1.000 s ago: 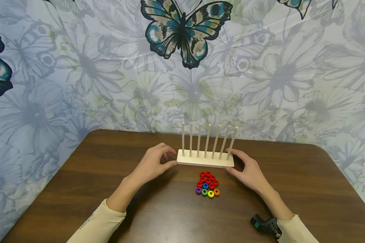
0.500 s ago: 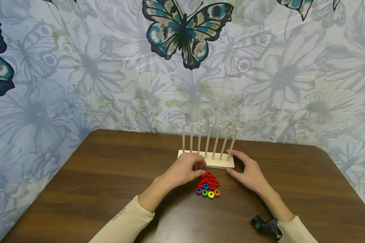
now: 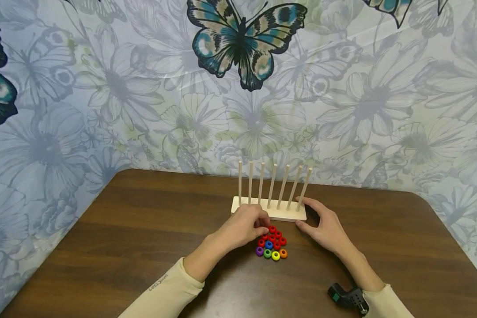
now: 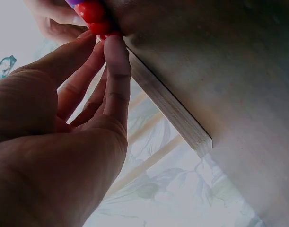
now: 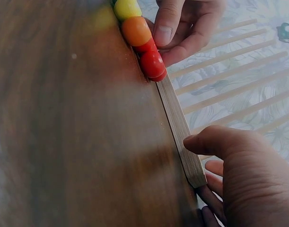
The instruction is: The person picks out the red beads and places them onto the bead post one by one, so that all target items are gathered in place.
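This looks like a room in a home, or a corner dressed like one; which of the two is unclear. A wall covering point(image 3: 143, 110) of pale grey flowers and dark-edged teal butterflies point(image 3: 241, 39) rises behind a brown, wood-grained surface point(image 3: 381, 229) with rounded far corners.

The rack point(image 3: 283, 213) is blocking the far side, the left hand point(image 3: 241, 226) is crowding the beads point(image 3: 272, 241) from the left; tabletop point(image 3: 238, 287) is lying open near them.
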The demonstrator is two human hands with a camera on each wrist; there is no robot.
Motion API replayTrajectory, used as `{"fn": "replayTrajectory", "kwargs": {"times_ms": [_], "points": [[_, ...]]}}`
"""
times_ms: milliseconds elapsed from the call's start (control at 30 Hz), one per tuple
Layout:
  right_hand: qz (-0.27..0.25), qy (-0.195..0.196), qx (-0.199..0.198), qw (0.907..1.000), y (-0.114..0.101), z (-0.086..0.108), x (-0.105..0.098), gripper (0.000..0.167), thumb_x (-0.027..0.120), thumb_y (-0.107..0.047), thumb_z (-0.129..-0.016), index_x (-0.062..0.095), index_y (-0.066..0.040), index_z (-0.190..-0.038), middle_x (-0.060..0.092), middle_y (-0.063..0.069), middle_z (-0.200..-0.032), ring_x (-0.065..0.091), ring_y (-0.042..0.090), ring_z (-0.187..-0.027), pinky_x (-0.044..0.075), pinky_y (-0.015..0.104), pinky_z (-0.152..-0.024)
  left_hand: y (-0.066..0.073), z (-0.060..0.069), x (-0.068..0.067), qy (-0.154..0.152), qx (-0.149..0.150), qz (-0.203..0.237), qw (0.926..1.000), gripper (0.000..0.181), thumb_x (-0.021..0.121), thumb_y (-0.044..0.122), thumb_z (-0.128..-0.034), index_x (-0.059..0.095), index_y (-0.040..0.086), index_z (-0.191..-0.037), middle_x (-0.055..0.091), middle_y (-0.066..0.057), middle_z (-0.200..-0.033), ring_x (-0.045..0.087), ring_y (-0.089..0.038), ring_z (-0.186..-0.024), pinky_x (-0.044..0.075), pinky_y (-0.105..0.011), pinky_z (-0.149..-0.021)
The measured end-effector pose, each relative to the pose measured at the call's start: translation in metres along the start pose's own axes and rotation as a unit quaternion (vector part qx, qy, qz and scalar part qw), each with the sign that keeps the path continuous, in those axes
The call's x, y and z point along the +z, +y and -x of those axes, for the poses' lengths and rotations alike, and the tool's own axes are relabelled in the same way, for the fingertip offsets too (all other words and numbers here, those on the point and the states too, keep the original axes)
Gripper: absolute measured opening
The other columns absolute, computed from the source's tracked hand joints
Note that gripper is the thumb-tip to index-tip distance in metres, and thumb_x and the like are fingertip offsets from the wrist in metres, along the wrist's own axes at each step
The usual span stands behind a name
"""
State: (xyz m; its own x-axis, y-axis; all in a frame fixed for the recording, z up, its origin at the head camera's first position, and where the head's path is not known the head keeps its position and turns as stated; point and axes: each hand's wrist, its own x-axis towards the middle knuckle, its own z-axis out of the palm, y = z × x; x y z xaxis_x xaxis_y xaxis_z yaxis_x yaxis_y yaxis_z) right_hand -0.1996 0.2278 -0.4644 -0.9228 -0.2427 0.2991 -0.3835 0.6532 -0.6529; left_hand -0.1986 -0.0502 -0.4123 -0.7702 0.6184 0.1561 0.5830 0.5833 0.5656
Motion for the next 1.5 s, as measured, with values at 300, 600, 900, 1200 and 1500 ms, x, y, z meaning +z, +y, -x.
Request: {"fn": "replayTrajectory", "kwargs": {"times_ms": [300,600,900,1200,1500], "points": [[0.008,0.0,0.0,1.0,0.0,0.0,0.0,0.061,0.081,-0.017,-0.093,0.058,-0.014,-0.149,0.059,0.008,-0.152,0.051,0.037,-0.144,0.04,0.062,-0.116,-0.003,0.001,0.001,0.013,0.04,-0.035,0.9985,0.008,0.077,0.002,-0.0931,0.081,0.007,-0.098,0.075,-0.004,-0.093,0.069,-0.016,-0.084,0.054,-0.023,-0.075],[0.007,0.003,0.001,1.0,0.0,0.0,0.001,0.061,0.08,-0.015,-0.092,0.058,-0.014,-0.149,0.06,0.008,-0.151,0.051,0.036,-0.145,0.039,0.061,-0.116,-0.002,0.003,0.002,-0.007,0.031,-0.038,0.9988,0.015,0.079,-0.001,-0.0898,0.082,0.007,-0.103,0.071,-0.005,-0.097,0.066,-0.019,-0.089,0.054,-0.025,-0.078],[0.008,0.003,-0.001,1.0,-0.001,0.001,0.001,0.061,0.081,-0.014,-0.092,0.058,-0.013,-0.149,0.06,0.009,-0.151,0.052,0.037,-0.144,0.04,0.061,-0.116,-0.002,0.003,0.001,-0.002,0.059,-0.063,0.9962,0.027,0.069,-0.016,-0.0806,0.076,0.006,-0.094,0.068,-0.005,-0.093,0.062,-0.018,-0.085,0.051,-0.024,-0.075],[0.007,0.007,-0.003,0.9999,0.001,0.0,0.002,0.061,0.081,-0.014,-0.092,0.058,-0.013,-0.149,0.06,0.007,-0.151,0.052,0.036,-0.144,0.041,0.061,-0.115,0.003,0.0,-0.009,0.036,0.06,-0.041,0.9967,0.014,0.081,-0.002,-0.0873,0.074,0.007,-0.097,0.069,-0.003,-0.091,0.062,-0.013,-0.075,0.05,-0.02,-0.068],[0.011,0.007,0.002,0.9999,-0.001,-0.001,0.002,0.061,0.081,-0.016,-0.092,0.058,-0.012,-0.149,0.06,0.008,-0.151,0.052,0.037,-0.144,0.041,0.062,-0.115,0.024,-0.005,-0.046,0.167,0.084,-0.006,0.9823,0.014,0.08,0.002,-0.0899,0.077,0.007,-0.103,0.068,-0.002,-0.094,0.061,-0.014,-0.074,0.053,-0.023,-0.066]]}}
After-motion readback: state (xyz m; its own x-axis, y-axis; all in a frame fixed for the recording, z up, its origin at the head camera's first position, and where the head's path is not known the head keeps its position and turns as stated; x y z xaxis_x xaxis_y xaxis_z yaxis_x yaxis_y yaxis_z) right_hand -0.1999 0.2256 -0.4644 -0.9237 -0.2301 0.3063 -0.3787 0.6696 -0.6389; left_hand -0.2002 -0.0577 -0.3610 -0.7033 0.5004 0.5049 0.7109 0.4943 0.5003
